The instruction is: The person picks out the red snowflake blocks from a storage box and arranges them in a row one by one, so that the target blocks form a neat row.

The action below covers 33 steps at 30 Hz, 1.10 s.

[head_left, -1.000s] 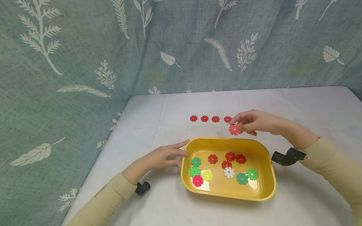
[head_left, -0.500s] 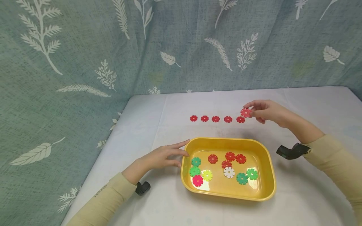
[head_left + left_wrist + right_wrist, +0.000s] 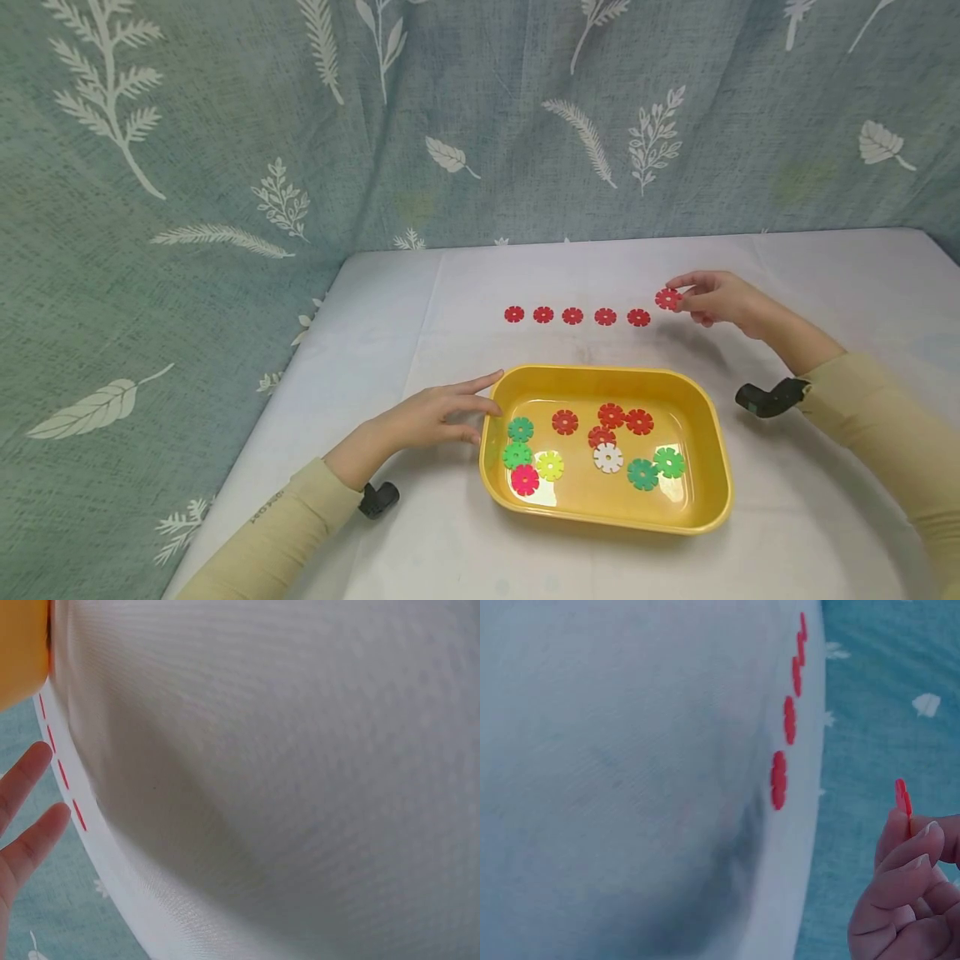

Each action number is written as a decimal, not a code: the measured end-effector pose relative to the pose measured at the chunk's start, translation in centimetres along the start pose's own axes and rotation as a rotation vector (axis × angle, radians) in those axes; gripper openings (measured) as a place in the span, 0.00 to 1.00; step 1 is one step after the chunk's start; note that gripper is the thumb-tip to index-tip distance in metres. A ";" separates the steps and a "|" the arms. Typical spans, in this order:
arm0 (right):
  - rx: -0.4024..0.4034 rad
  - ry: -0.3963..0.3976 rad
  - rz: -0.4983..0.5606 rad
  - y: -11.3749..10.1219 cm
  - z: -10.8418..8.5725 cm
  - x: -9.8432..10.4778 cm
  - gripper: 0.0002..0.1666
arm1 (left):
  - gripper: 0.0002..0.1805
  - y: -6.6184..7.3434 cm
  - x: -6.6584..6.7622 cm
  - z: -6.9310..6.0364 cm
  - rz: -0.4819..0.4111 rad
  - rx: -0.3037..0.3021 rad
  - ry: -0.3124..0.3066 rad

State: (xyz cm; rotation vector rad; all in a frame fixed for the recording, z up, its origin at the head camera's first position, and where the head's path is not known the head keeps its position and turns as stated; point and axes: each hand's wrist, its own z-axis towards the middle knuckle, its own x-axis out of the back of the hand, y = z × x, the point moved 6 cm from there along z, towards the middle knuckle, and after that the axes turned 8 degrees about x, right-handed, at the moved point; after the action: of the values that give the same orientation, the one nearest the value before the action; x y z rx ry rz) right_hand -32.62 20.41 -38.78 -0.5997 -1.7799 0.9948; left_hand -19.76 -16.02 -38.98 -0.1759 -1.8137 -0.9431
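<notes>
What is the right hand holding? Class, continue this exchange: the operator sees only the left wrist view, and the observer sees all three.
Observer: The right hand pinches a red notched disc between thumb and fingers.
Operator: I see four thin red edges. How many discs are in that row?
Observer: Five; the head view shows them all.
Operator: Only a corner of the yellow tub reaches my picture. Is anything white inside?
Observer: Yes, one white notched disc, overlapping a red one.

Right grip (image 3: pixel 712 300) pinching, forearm (image 3: pixel 806 340) extended; left grip (image 3: pixel 431 418) relaxed, fingers (image 3: pixel 474 405) spread.
</notes>
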 end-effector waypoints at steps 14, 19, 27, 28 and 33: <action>-0.114 0.016 -0.001 2.9 0.9 -0.2 0.27 | 0.26 -0.2 -0.1 0.0 -0.008 0.011 0.002; -0.155 0.006 -0.034 3.6 1.1 -0.5 0.27 | 0.26 -0.1 0.0 0.0 -0.004 0.008 0.003; -0.165 -0.028 -0.072 4.1 1.1 -0.4 0.27 | 0.26 0.0 0.0 -0.1 -0.004 0.019 -0.003; -0.166 -0.022 -0.080 4.2 1.1 -0.3 0.27 | 0.26 0.0 0.0 0.0 -0.004 0.018 -0.003; -0.166 -0.026 -0.132 4.4 1.3 -0.3 0.25 | 0.26 0.0 0.0 0.0 -0.003 0.009 -0.003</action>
State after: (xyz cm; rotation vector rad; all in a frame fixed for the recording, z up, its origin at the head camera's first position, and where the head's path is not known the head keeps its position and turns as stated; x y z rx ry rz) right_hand -33.88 22.11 -42.85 -0.5663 -1.9119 0.7733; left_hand -19.76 -16.01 -38.96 -0.1691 -1.8209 -0.9368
